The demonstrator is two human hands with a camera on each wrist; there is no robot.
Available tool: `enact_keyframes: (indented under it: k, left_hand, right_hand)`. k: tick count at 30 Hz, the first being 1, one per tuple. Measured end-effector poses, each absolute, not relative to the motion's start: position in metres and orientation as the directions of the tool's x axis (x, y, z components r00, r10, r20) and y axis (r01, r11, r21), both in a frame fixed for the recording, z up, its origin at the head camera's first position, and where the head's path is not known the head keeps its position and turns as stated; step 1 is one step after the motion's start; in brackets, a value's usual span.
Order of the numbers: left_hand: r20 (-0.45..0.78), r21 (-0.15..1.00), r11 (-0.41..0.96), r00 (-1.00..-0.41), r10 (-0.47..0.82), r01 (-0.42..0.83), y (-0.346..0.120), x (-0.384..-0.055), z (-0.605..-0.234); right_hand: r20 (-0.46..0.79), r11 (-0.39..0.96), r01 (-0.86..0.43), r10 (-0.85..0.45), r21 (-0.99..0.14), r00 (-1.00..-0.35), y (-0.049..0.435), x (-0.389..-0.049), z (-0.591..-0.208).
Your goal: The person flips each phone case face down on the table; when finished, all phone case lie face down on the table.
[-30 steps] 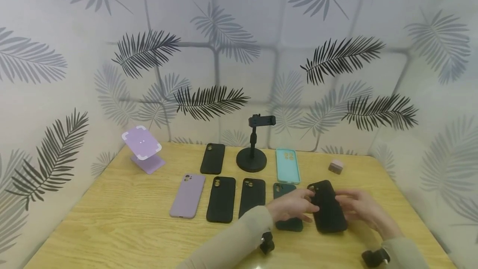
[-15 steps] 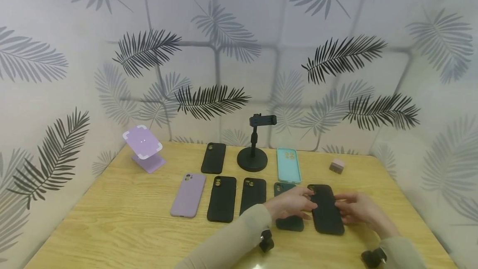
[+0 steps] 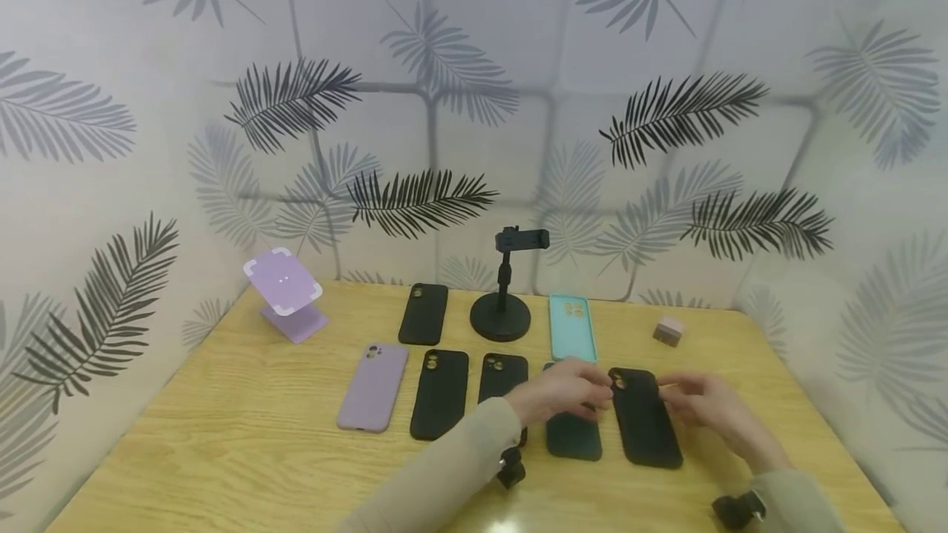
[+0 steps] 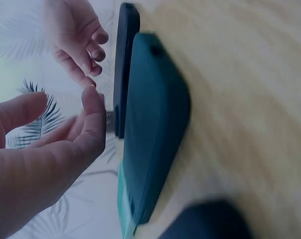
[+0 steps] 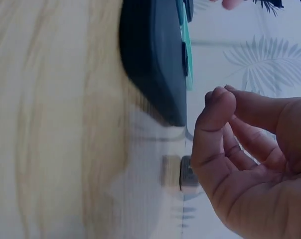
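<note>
At the right end of the front row, a black phone case (image 3: 646, 419) lies flat on the table, camera cutouts at its upper left. My left hand (image 3: 557, 393) is over the dark green phone case (image 3: 573, 441), fingers loosely bent with nothing between them; it partly covers that case in the head view. In the left wrist view, the green case (image 4: 153, 114) sits beyond the fingertips. My right hand (image 3: 714, 411) is at the black case's right edge. The right wrist view shows its thumb near bent fingertips, holding nothing, apart from the black case (image 5: 158, 59).
Further left lie two black phone cases, one (image 3: 439, 395) beside a lilac case (image 3: 373, 389). Behind stand a black phone stand (image 3: 500, 317) and a purple stand (image 3: 283, 282). Another black case (image 3: 424, 315), a turquoise case (image 3: 573, 331) and a small pinkish block (image 3: 669, 331) are at the back.
The black case, tilted between both hands a second ago, has settled flat on the table. My left hand has let go and moved left; the right has drawn slightly off its edge.
</note>
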State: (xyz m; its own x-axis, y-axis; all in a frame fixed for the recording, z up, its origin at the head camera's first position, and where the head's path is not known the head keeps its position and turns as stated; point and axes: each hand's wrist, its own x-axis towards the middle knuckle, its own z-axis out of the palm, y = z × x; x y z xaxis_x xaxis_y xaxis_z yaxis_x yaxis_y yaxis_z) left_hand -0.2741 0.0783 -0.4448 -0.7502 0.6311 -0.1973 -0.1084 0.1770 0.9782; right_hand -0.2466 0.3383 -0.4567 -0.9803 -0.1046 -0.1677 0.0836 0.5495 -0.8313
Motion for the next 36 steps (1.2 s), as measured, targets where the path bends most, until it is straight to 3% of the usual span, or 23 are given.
enact_keyframes:
  k: [15,24,36]
  left_hand:
    - [-0.130,0.975,0.222,-0.792,0.597,0.008,0.016,-0.295,-0.426]
    - [-0.128,0.981,0.189,-0.836,0.533,-0.030,0.011,-0.310,-0.435]
    - [-0.175,0.968,0.231,-0.917,0.358,-0.095,0.032,-0.335,-0.445]
  right_hand:
    - [-0.125,0.399,0.010,-0.263,-0.917,-0.957,0.270,-0.274,-0.446]
    - [-0.055,0.427,-0.071,-0.276,-0.901,-0.960,0.258,-0.292,-0.450]
    - [-0.055,0.518,-0.079,-0.239,-0.852,-0.969,0.263,-0.313,-0.450]
